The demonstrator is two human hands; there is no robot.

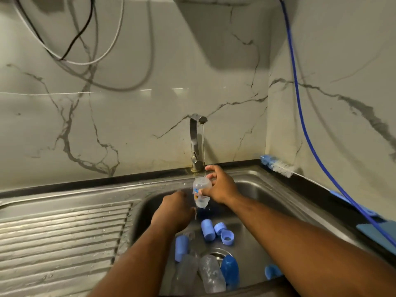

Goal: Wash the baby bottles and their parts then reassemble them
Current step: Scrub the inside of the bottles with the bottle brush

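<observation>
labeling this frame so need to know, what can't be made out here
- Left hand, head view: fingers hidden behind its own back; whether it holds anything is unclear.
- Bottle in right hand: print blurred, unreadable.
- Clear bottles near the drain: blurred, one partly behind the left forearm.
- Blue part: half covered by the right forearm.

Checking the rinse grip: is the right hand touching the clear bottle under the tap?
Touching. The head view shows the right hand curled round the clear bottle, with fingers and thumb pressed on its sides.
</observation>
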